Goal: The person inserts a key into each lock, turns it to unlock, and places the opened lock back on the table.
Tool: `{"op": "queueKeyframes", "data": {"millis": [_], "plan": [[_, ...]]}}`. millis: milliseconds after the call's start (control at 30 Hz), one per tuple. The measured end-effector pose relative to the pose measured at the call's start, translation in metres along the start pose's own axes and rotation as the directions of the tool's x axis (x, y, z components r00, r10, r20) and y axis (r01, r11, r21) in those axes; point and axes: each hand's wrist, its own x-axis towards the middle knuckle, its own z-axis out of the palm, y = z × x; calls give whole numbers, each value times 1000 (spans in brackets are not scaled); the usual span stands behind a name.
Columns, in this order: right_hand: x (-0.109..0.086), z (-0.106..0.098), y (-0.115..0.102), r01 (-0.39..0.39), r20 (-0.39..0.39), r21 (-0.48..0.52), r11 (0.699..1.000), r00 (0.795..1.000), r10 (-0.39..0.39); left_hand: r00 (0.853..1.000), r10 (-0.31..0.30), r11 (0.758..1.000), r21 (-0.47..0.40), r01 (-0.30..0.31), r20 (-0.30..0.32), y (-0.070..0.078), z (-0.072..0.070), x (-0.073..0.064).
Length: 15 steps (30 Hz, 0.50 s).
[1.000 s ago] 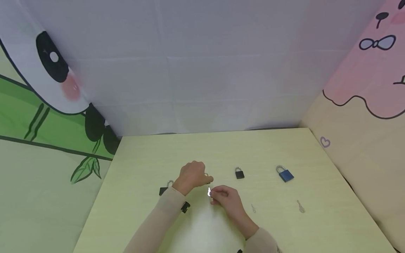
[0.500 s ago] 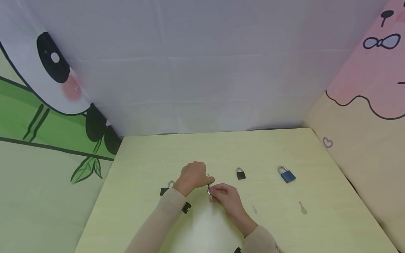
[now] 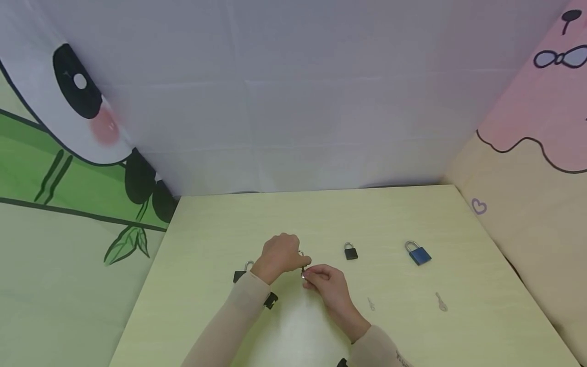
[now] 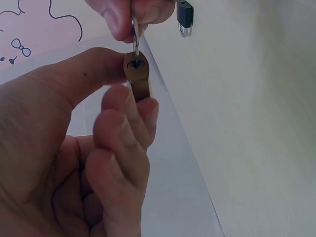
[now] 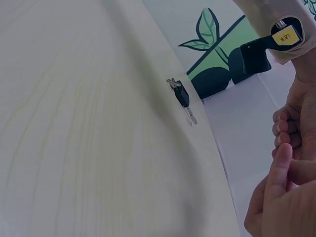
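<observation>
My left hand [image 3: 281, 257] grips a small brass padlock [image 4: 137, 71] between thumb and fingers, its keyhole end facing my right hand. Just above the table, my right hand [image 3: 327, 285] pinches a silver key [image 4: 136, 42]. The key's blade meets the keyhole in the left wrist view; how deep it sits I cannot tell. Part of the padlock's shackle [image 3: 301, 253] shows beyond my left thumb in the head view. In the right wrist view my fingers hide both padlock and key.
Left of my left hand lies a black padlock [image 5: 181, 94] with its shackle raised and keys at its base. A smaller black padlock [image 3: 351, 253] and a blue padlock [image 3: 419, 255] lie to the right. Nearer me are a small key [image 3: 371, 305] and larger keys [image 3: 442, 302].
My right hand has moved slightly forward, bringing the key up to the padlock. My left hand keeps its grip almost in place. The head view has shifted a little.
</observation>
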Motion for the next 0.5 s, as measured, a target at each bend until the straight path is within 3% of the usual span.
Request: {"op": "queueKeyframes", "data": {"millis": [267, 500], "plan": [[3, 5, 4, -14, -50, 58, 998, 999, 17, 999, -33, 999, 17, 32, 33, 1, 0, 0], [4, 8, 5, -10, -72, 76, 997, 997, 16, 999, -49, 999, 10, 49, 20, 1, -2, -1]]}}
